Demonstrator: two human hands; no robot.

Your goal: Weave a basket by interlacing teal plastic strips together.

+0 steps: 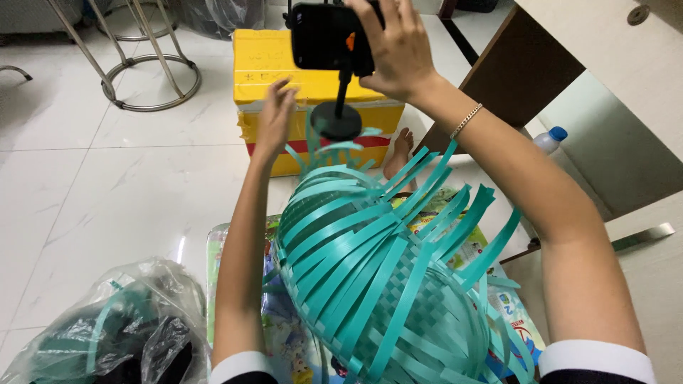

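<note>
Right hand [398, 53] gripping black phone [324, 35] on its stand [336, 117] — atop yellow box [274, 67], near front edge. Left hand [274, 117] open, fingers spread, just beside stand. Half-woven teal basket [370, 277] between forearms, over colourful mat [235, 284].

The right hand [398, 53] holds a black phone [324, 35] on a small round stand [336, 119]. The left hand [274, 117] reaches toward a yellow foam box [267, 67]. A half-woven teal strip basket [370, 277] sits between the arms. A plastic bag [114, 334] lies nearby.
</note>
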